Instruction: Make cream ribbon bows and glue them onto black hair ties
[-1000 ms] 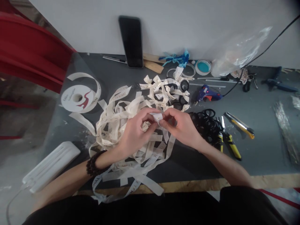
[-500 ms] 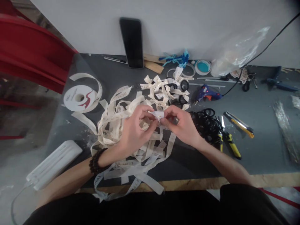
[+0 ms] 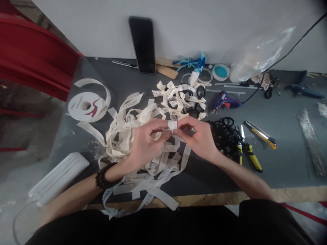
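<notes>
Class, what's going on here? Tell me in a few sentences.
A person's left hand and right hand pinch a ribbon piece between them. Below, loose ribbon lies heaped, with a spool off to the left. Small bows lie just beyond the hands; a glue gun and black rings lie to the right.

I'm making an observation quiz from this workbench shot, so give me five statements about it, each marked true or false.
1. The left hand and right hand hold a piece of pale ribbon. True.
2. The glue gun lies to the left of the ribbon spool. False: it lies to the right.
3. The phone shows a dark screen. True.
4. The beaded bracelet is on the right wrist. False: it is on the left wrist.
5. The black bands lie heaped on the table. True.
</notes>
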`<action>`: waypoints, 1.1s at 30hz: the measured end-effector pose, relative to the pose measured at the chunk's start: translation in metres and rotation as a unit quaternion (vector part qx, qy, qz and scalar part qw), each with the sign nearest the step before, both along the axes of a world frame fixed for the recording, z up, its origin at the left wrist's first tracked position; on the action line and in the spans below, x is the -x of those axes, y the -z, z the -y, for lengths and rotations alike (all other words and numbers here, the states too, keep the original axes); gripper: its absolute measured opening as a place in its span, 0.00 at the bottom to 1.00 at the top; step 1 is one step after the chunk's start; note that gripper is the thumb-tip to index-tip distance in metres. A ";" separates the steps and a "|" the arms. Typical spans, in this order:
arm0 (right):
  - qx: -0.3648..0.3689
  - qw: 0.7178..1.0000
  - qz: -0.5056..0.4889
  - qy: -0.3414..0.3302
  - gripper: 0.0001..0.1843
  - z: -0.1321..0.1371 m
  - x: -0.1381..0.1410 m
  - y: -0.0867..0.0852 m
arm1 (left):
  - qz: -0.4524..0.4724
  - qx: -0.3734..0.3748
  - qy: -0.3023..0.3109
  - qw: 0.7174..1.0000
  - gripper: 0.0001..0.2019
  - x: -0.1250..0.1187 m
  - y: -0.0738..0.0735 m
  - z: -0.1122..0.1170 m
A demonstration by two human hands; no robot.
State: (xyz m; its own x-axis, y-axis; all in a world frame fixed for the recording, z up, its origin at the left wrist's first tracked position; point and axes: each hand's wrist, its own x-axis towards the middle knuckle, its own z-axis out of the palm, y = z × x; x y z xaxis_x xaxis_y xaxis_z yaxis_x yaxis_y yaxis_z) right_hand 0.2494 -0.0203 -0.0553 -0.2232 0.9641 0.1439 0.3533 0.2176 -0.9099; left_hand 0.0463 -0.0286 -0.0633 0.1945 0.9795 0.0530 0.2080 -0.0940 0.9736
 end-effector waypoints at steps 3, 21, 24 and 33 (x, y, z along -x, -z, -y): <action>0.007 1.000 0.009 0.010 0.04 0.001 0.001 -0.001 | 0.040 0.041 0.001 0.998 0.07 0.000 -0.003 -0.001; 0.042 0.999 0.018 0.016 0.16 0.003 0.001 -0.004 | 0.001 0.099 0.017 0.995 0.10 0.001 -0.009 -0.009; 0.044 0.998 0.035 -0.011 0.26 0.002 -0.001 -0.006 | -0.001 0.103 0.017 0.995 0.15 0.002 -0.007 -0.008; 0.049 0.999 0.010 0.015 0.05 0.001 -0.002 -0.005 | -0.048 0.087 0.079 0.992 0.10 -0.002 -0.007 -0.004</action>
